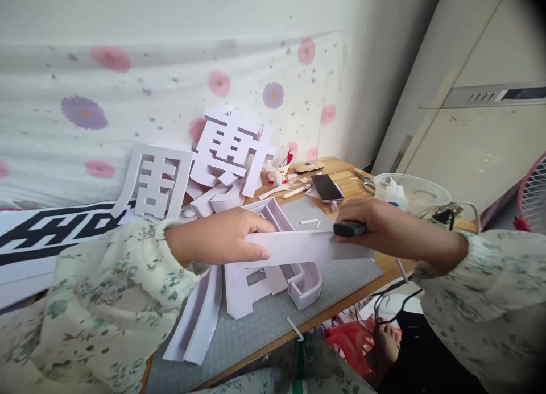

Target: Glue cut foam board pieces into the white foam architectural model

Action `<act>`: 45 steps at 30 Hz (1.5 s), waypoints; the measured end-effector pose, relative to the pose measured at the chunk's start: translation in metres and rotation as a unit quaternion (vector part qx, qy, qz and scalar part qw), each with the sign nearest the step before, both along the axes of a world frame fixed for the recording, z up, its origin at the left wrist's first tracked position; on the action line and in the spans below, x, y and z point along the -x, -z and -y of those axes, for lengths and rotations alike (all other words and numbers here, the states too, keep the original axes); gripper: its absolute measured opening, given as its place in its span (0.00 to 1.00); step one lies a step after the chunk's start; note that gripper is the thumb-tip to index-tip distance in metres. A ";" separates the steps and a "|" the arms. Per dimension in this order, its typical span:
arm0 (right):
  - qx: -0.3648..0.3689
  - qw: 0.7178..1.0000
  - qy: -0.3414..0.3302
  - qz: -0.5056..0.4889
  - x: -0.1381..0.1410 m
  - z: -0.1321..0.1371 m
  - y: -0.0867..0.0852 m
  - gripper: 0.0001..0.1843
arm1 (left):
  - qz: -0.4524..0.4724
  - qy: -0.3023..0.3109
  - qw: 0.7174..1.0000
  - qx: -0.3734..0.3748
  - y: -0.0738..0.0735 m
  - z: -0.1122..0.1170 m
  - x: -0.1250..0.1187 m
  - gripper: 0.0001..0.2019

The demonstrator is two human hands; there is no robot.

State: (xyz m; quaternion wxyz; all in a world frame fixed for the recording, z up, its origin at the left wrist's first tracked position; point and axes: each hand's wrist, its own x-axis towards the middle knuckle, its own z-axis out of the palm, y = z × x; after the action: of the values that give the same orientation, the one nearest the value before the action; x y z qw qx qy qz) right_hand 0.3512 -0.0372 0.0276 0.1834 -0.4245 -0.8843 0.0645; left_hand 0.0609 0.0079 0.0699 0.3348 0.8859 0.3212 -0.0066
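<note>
My left hand point(217, 237) grips the left end of a long pale lilac foam-board strip point(307, 247), fingers wrapped over its top edge. At the strip's right end, my right hand point(384, 229) is closed round a black-handled tool point(350, 229), whose tip is hidden from me. Under the strip lies a part-built lilac foam-board letter with raised side walls point(273, 269), resting on a grey cutting mat point(256, 326). Both sleeves are floral.
Finished foam characters point(230, 149) lean against the flowered cloth at the back. On the wooden table point(345, 183) are a phone point(326, 187), a paper cup point(277, 175), scissors point(363, 179), a clear bowl with a glue bottle point(409, 192) and small offcuts. A fan point(533, 200) stands at right.
</note>
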 end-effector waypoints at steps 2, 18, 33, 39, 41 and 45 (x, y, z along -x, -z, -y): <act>-0.039 0.999 0.013 -0.012 -0.009 -0.011 0.002 0.14 | 0.022 -0.028 0.994 0.104 0.005 -0.004 -0.010 0.11; -0.208 0.888 0.141 -0.385 -0.067 0.030 -0.002 0.08 | 0.223 -0.217 0.904 0.292 0.050 -0.030 -0.062 0.22; 0.221 0.710 -0.019 -0.669 -0.042 0.030 0.053 0.22 | 0.262 -0.210 0.894 0.295 0.059 -0.002 -0.091 0.15; 0.092 0.817 0.147 -0.550 -0.047 0.033 0.064 0.18 | 0.282 -0.219 0.890 0.283 0.061 -0.001 -0.084 0.16; 0.048 0.854 0.183 -0.484 -0.045 0.038 0.059 0.17 | 0.276 -0.222 0.893 0.277 0.058 0.001 -0.082 0.15; -0.010 0.900 0.228 -0.372 -0.041 0.044 0.053 0.14 | 0.276 -0.234 0.891 0.273 0.053 0.005 -0.080 0.14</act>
State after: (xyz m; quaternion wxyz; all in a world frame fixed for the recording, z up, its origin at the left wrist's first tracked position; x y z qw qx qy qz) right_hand 0.3923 -0.0814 -0.0253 0.5126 -0.5581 -0.6313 0.1652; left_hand 0.1407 0.0027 0.0169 0.6307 0.6248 0.3990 0.2296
